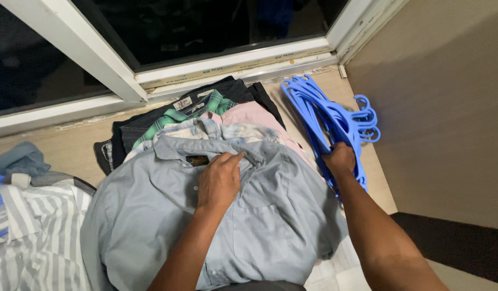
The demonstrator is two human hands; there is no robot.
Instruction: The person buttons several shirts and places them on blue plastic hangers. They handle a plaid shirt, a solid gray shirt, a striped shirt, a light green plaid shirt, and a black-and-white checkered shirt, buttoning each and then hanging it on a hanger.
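Light: warm, dim indoor, from above | window glass [206, 27] black, faint reflections | shadows soft | focus sharp, slight wide-angle bend at edges

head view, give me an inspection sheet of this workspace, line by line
surface: beige floor by a white window frame
job's things: light blue shirt on top of a pile of shirts; bundle of blue hangers
clutter: grey striped shirt at the left
hands: left hand flat on the shirt's collar; right hand grips the hangers
cables: nothing seen
surroundings: beige wall, dark window glass
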